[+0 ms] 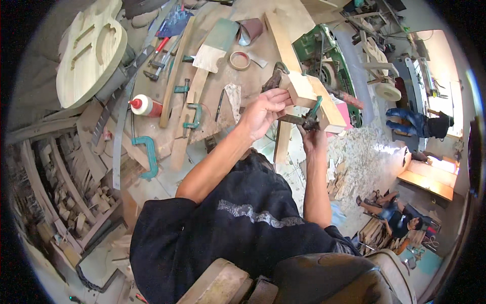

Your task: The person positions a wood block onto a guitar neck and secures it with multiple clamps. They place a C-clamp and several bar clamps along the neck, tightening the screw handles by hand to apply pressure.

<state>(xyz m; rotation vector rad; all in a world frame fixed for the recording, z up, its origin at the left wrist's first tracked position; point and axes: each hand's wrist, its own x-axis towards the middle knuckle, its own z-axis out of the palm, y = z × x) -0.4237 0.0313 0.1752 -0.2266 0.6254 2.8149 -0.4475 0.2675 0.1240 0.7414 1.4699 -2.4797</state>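
Pale wooden pieces are joined by dark bar clamps and a green clamp at the table's right part. My left hand has its fingers bent together against the left side of the block and the dark clamp; what exactly they grip is hidden. My right hand is closed on the dark clamp's end, just below the green clamp, its fingertips partly hidden. A long board runs away from the block, and a green machine stands beside it.
The worktable carries C-clamps, a glue bottle, tape and wood strips. A carved guitar body lies at upper left. Offcuts fill a bin. One person stands at right; another reclines at lower right.
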